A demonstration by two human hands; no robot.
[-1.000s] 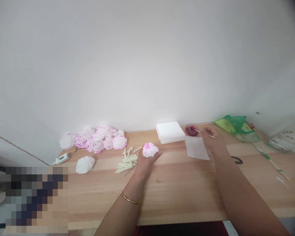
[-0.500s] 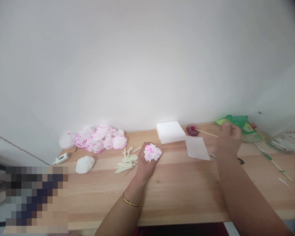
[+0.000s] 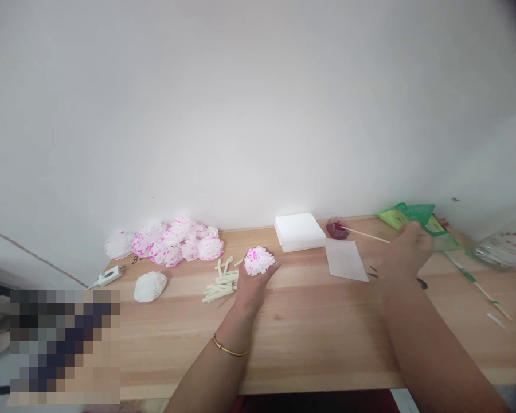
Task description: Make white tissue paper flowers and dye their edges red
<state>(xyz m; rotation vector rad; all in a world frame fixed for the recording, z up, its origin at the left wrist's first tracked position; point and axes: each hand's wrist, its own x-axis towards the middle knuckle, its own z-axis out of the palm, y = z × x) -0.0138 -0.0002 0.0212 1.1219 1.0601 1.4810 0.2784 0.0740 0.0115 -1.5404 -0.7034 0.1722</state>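
Holding a pink-flecked paper flower (image 3: 259,260) in our left hand (image 3: 251,282), we keep it upright. Our right hand (image 3: 405,252) hangs loosely open, empty, the green bag (image 3: 415,217) just beyond its fingertips.

The right hand (image 3: 406,255) was seen from behind, so its fingers and any contact with the green bag (image 3: 415,221) were hidden. A dark object just right of that hand lay mostly covered. The left hand (image 3: 251,284) concealed the underside of the paper flower (image 3: 258,260). A pixelated block masked the lower left corner. The glass container (image 3: 505,244) beyond the bag was cut off at the right edge.
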